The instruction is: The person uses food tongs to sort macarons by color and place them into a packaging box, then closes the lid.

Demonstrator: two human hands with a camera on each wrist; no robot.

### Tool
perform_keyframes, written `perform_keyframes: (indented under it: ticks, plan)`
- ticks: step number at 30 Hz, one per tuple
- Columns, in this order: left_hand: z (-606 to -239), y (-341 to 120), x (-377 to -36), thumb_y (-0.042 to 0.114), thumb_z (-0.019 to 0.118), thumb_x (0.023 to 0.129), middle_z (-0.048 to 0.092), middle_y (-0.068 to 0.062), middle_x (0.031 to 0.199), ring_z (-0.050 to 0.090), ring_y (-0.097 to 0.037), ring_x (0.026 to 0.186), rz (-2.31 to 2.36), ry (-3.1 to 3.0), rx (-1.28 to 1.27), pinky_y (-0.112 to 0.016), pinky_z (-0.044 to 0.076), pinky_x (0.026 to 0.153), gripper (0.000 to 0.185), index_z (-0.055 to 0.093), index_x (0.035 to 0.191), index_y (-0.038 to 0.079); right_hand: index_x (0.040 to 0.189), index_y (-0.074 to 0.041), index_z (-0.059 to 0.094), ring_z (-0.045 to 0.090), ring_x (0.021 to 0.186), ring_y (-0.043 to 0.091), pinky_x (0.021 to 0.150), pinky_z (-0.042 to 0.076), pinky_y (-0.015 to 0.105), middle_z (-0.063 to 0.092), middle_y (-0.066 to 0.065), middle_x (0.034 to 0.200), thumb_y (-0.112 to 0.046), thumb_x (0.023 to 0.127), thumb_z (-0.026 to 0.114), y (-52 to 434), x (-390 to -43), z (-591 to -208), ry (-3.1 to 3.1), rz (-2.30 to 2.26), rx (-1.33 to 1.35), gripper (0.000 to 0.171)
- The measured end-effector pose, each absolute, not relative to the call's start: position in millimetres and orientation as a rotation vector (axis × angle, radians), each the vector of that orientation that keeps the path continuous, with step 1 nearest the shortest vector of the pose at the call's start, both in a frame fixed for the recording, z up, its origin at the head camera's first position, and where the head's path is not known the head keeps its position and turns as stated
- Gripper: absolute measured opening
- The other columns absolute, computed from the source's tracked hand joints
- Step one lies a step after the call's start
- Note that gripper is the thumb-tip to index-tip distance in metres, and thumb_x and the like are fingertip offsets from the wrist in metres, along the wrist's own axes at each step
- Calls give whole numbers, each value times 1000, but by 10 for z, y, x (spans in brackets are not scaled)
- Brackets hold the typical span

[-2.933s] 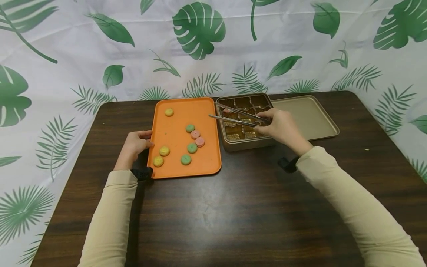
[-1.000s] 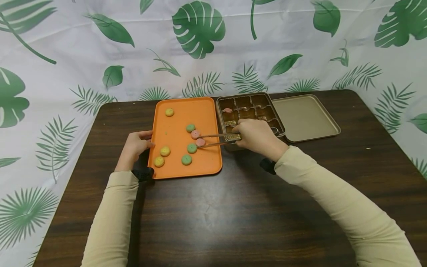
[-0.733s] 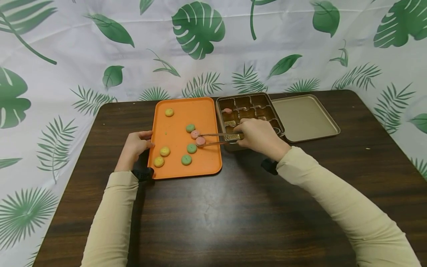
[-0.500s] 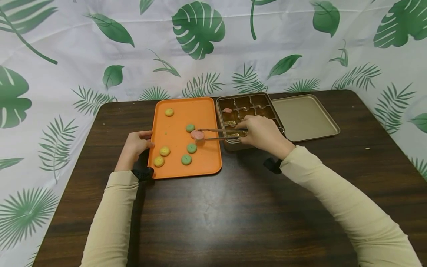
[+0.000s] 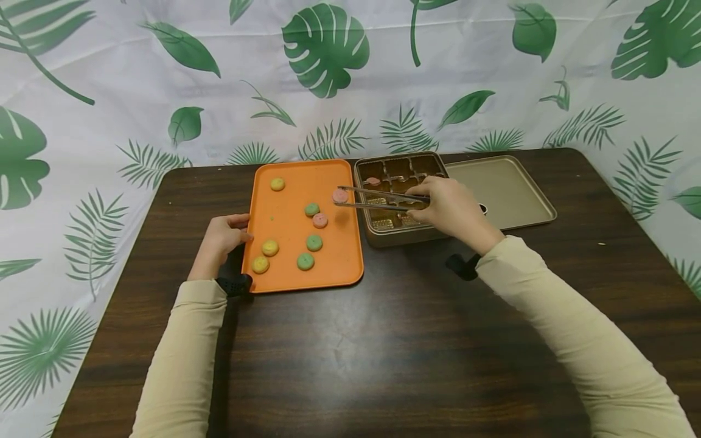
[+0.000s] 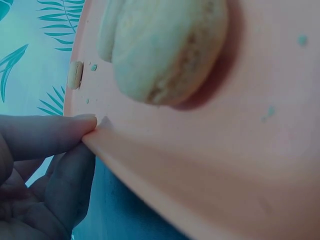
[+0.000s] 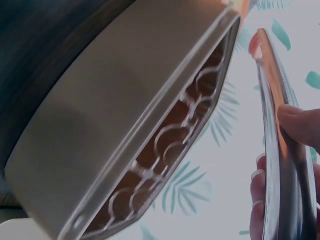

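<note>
My right hand [image 5: 451, 210] grips metal tongs [image 5: 378, 199] over the gold box [image 5: 383, 234]; in the right wrist view the tongs [image 7: 275, 150] run past my fingers. The tong tips pinch a pink macaron [image 5: 340, 196], lifted above the orange tray's [image 5: 285, 201] right edge. My left hand [image 5: 221, 237] holds the tray's left rim, thumb on top; the left wrist view shows fingers [image 6: 45, 135] pinching the rim [image 6: 150, 160] by a yellow macaron [image 6: 165, 47]. Another pink macaron [image 5: 373, 181] lies in a back-left cell of the box.
Several macarons lie on the tray: yellow [image 5: 277, 184], green [image 5: 312, 209], pink [image 5: 320, 220]. The box's lid [image 5: 504, 188] lies open-side up to the right. A leaf-print cloth [image 5: 328, 79] hangs behind the dark wooden table [image 5: 383, 353].
The tongs closed on a pink macaron on the tray, lifted it, and carried it up and right toward the box. My left hand stayed on the tray's rim.
</note>
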State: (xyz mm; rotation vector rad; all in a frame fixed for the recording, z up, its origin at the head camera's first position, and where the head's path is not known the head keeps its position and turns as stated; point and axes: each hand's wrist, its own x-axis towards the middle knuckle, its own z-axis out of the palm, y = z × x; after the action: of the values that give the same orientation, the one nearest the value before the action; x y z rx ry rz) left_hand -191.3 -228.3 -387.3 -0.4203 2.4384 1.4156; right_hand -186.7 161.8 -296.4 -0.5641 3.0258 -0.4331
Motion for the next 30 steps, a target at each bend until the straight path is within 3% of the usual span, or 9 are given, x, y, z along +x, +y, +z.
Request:
perform_keyframes:
  ticks: [7,16,23,30]
  plan:
    - [-3877,-2285,-1915,-6,49,92,41,-24,146,46,-35,129,1419,2434,-423,-44,43,107,57,34,147,0,123,-4,65,51,58,22,52,34,30,65,24,116,-21,84,70,1859,-1932,-2982,3019,-508,-433,43]
    - [-3888,-2294,-1921,-7,50,91,42,-25,145,47,-35,129,1417,2445,-416,-43,44,107,58,35,146,0,126,-4,62,45,57,22,57,34,32,69,24,100,-24,85,68,2118,-2001,-3055,2947,-547,-276,46]
    - [-3897,-2294,-1928,-7,50,91,41,-25,146,46,-35,129,1425,2433,-412,-43,43,108,58,34,147,-1,122,-4,66,56,76,28,63,38,34,70,23,101,-25,82,72,2173,-2022,-3103,2945,-549,-244,45]
    - [-3893,-2286,-1926,-6,51,91,42,-25,146,47,-34,128,1417,2436,-413,-43,43,107,58,34,147,0,124,-4,64,51,61,22,62,37,35,72,19,83,-26,83,71,2182,-2033,-3099,2919,-549,-226,47]
